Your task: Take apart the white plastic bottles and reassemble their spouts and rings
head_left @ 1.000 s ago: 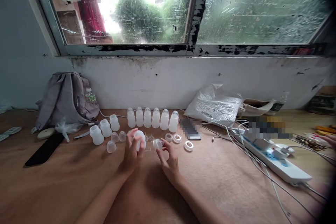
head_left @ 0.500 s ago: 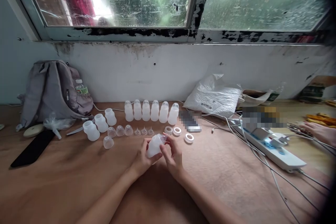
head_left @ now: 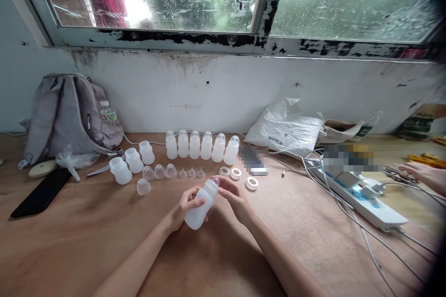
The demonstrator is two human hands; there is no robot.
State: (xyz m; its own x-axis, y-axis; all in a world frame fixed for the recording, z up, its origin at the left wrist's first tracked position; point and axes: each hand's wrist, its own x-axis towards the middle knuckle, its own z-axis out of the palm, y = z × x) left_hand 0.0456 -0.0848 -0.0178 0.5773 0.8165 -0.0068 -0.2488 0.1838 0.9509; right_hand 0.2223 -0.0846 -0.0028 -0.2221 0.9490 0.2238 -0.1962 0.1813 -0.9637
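My left hand (head_left: 183,206) is wrapped around the body of a frosted white baby bottle (head_left: 198,209), which tilts with its neck up to the right. At the bottle's mouth sits a clear nipple (head_left: 215,181), pinched by the fingers of my right hand (head_left: 239,199). Just beyond lie white collar rings (head_left: 251,183) and a short row of loose nipples (head_left: 191,173). Several clear domed caps (head_left: 159,171) stand left of those. Farther left are three open bottles (head_left: 134,161). Several capped bottles (head_left: 194,145) form a row at the back.
A grey backpack (head_left: 69,116), a black phone-like slab (head_left: 41,193) and a plastic bag (head_left: 75,162) lie on the left. Toward the right are a silver mailing bag (head_left: 285,125), a power strip (head_left: 383,211) with trailing cables, and another person's hand (head_left: 427,176).
The bottle has tipped from a foreshortened pose to show its full side, its base now down-left. My left hand has shifted slightly left and my right fingers have moved onto the nipple.
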